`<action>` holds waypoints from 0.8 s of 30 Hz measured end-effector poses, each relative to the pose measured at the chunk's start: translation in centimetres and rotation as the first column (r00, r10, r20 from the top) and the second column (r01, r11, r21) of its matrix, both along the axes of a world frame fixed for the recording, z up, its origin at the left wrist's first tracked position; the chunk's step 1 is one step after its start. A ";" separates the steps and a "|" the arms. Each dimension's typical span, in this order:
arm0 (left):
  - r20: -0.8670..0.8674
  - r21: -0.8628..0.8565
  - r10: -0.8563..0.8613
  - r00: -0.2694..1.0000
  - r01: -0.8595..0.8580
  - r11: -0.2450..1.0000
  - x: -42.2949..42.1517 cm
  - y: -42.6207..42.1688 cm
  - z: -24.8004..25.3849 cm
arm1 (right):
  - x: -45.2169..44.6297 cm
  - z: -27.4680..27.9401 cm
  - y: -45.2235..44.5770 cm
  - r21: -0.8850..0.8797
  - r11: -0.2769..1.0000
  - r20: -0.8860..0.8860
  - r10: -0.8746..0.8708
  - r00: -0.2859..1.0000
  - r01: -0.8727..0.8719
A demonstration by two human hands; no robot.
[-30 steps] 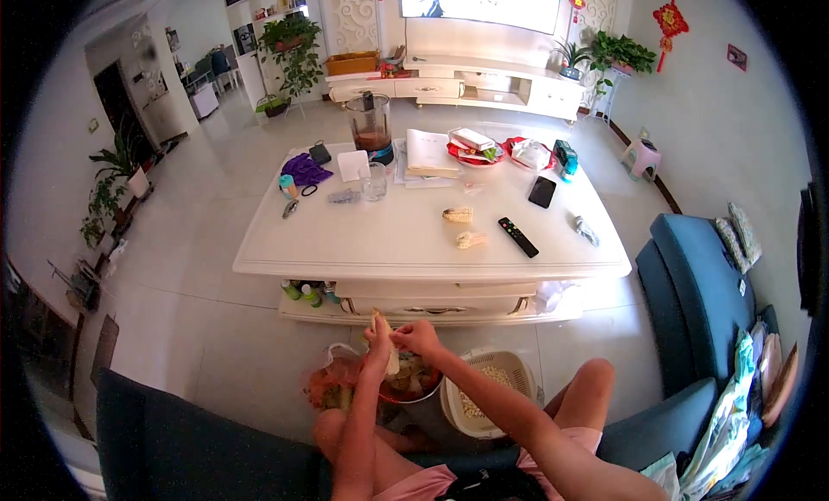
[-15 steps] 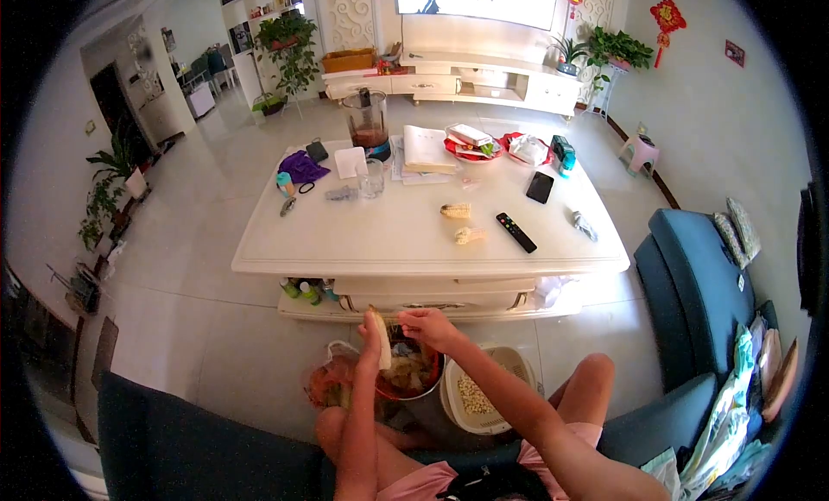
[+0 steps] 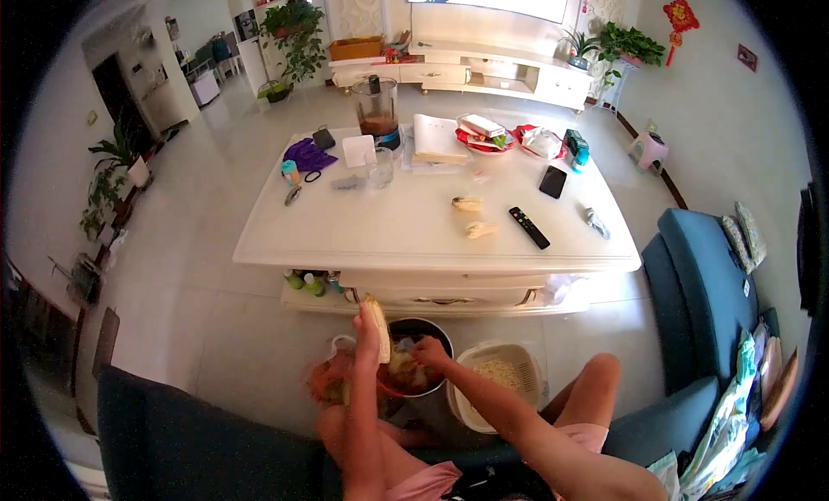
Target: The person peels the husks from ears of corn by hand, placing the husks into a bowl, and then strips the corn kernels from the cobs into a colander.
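Observation:
My left hand [image 3: 366, 339] is wrapped around a pale ear of corn [image 3: 381, 335], holding it upright. My right hand [image 3: 429, 352] is over the round metal-rimmed bin [image 3: 451, 339], its fingers bunched together; whatever they hold is too small to make out. Husks and other scraps [image 3: 401, 369] fill the bin below. To the right of it, a cream plastic basket [image 3: 528, 363] contains loose corn kernels [image 3: 498, 373], partly hidden by my right forearm. A reddish plastic bag [image 3: 328, 376] sits left of the bin.
Ahead is a white coffee table [image 3: 371, 233] with two corn pieces [image 3: 467, 203], a remote control [image 3: 528, 228], a phone [image 3: 553, 182], a blender jug [image 3: 376, 113] and a glass [image 3: 380, 169]. Bottles [image 3: 313, 284] stand on its lower shelf. A dark blue sofa [image 3: 207, 432] surrounds my seat.
My right hand has moved from beside the top of the corn down over the bin. The left hand still grips the corn. The whole view has shifted slightly.

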State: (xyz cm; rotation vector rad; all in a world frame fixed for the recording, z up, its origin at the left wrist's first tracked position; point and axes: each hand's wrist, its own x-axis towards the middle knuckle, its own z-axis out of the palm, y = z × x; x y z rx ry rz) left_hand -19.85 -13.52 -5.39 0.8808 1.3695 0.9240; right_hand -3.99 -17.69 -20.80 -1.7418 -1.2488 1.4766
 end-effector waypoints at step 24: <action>-0.115 -0.059 -0.317 0.941 0.312 0.948 -3.1 1.0 2.1 | 1.5 0.4 0.8 0.248 0.837 0.693 0.199 0.693 -0.488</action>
